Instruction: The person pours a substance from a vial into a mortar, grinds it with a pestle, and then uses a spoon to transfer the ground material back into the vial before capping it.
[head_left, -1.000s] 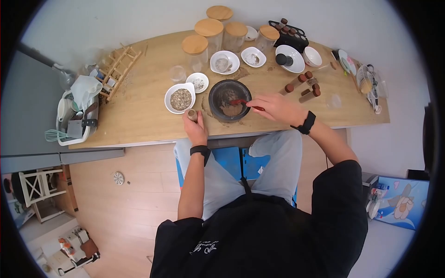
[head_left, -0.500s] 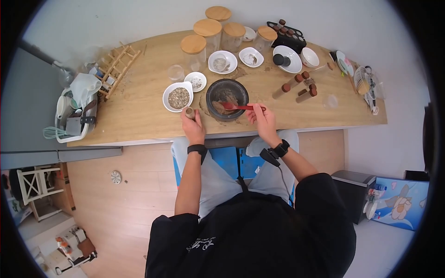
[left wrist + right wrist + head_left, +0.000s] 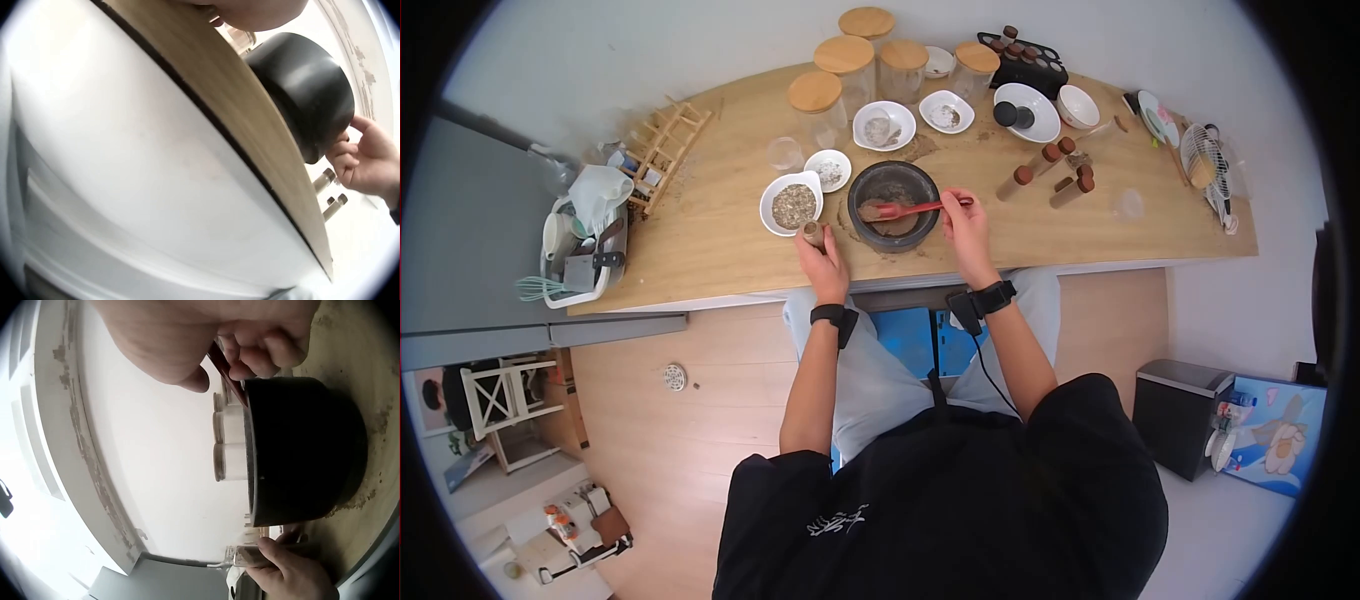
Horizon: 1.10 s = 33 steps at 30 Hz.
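In the head view, the right hand (image 3: 968,238) pinches the handle of a red spoon (image 3: 915,209). The spoon's head lies inside a dark round bowl (image 3: 864,232) that holds brown powder. The left hand (image 3: 825,268) grips a small glass tube (image 3: 813,235) upright, just left of the dark bowl. Beside that tube stands a white bowl of coarse brown bits (image 3: 793,206). The right wrist view shows the right hand (image 3: 219,337) above the dark bowl's rim and the left hand (image 3: 294,575) around the tube beyond it.
Wooden-lidded jars (image 3: 844,56) and small white dishes (image 3: 884,141) stand behind the dark bowl. Several brown-capped tubes (image 3: 1014,183) are to its right, a black rack (image 3: 1040,72) behind them. A utensil basket (image 3: 605,275) and a wooden rack (image 3: 662,150) are at the left.
The right hand has drawn back from over the bowl's right side toward the table's front edge, its wrist turned. The spoon's head has shifted to the left within the bowl. The left hand still grips the tube.
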Tool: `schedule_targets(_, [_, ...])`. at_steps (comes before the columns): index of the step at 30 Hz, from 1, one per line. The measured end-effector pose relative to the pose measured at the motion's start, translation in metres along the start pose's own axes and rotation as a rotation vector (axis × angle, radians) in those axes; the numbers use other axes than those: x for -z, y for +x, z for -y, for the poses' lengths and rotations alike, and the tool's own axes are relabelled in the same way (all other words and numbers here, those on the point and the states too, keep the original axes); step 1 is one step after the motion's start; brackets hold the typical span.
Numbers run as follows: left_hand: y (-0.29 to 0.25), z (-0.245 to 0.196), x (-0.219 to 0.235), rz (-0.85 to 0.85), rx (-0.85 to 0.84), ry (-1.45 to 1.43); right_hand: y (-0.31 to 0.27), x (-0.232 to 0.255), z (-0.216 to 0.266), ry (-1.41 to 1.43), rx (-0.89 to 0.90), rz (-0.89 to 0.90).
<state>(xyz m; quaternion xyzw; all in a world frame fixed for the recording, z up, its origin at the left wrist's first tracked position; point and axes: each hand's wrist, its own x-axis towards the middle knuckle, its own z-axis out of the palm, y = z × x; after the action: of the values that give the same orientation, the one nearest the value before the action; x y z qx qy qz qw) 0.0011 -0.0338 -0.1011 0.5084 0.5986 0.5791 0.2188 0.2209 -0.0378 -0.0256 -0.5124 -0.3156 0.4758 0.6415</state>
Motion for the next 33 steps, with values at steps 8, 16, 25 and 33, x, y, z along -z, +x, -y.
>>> schedule_targets(8, [0.003, -0.038, 0.010, 0.038, 0.045, -0.027, -0.001, -0.003, 0.002, 0.111, -0.137, -0.007])
schedule_targets(16, [0.013, -0.080, 0.023, 0.261, -0.057, 0.038, 0.014, 0.000, 0.005, 0.166, -0.175, -0.006])
schedule_targets(25, [0.018, -0.110, 0.016, 0.301, -0.299, 0.514, 0.030, 0.007, 0.037, 0.186, -0.136, -0.005])
schedule_targets(33, [0.023, -0.131, 0.007, 0.315, -0.359, 0.645, 0.042, 0.018, 0.053, 0.134, -0.118, 0.104])
